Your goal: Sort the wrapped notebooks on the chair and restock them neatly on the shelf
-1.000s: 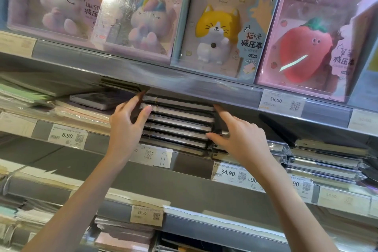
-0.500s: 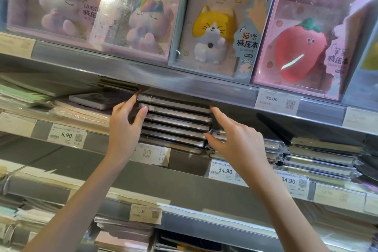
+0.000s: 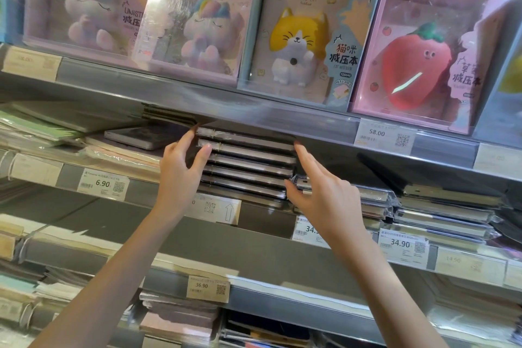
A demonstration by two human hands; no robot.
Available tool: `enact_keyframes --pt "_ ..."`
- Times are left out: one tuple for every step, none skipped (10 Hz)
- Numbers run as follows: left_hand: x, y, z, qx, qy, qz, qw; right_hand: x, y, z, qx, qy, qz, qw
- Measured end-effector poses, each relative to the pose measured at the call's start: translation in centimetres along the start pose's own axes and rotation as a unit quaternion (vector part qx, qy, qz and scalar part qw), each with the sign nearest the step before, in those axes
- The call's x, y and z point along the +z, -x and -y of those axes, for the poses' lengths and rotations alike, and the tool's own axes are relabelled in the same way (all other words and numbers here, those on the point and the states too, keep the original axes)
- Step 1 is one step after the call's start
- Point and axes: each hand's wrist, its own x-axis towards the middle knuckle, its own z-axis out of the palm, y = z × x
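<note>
The stack of wrapped notebooks sits on the middle shelf, under the boxed cat notebook. Stiff covers in slick, glossy film probably slide easily; the side edges look the surest hold. Left hand and right hand bracket the stack, fingers straight.

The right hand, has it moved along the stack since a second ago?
Cannot tell; the right hand rests at the notebook stack's right end as before; only the camera shifted.
</note>
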Motion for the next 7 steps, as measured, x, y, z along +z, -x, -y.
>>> enact_keyframes --pt "-0.1 -0.1 0.4 0.012 -0.017 -0.003 1.000 0.2 0.3 0.1 0.006 -0.012 -0.004 1.000" --pt "-0.4 0.2 0.4 0.020 -0.023 -0.007 1.000 0.4 0.5 0.0 0.002 -0.007 0.004 1.000" --pt "-0.6 0.5 0.5 0.026 -0.034 0.005 0.999 0.4 0.5 0.0 0.007 0.017 0.044 0.999" --pt "-0.5 0.9 0.3 0.044 -0.054 0.023 0.997 0.3 0.8 0.1 0.011 0.035 0.089 0.995" --pt "-0.4 1.6 0.4 0.058 -0.083 0.012 0.995 0.2 1.3 0.2 0.025 0.026 0.116 0.993" --pt "-0.5 3.2 0.2 0.109 -0.123 -0.025 0.986 -0.3 2.9 0.2 0.020 0.024 0.124 0.992" --pt "-0.3 4.6 0.5 0.157 -0.168 -0.035 0.973 -0.9 4.3 0.3 0.031 -0.003 0.130 0.991"
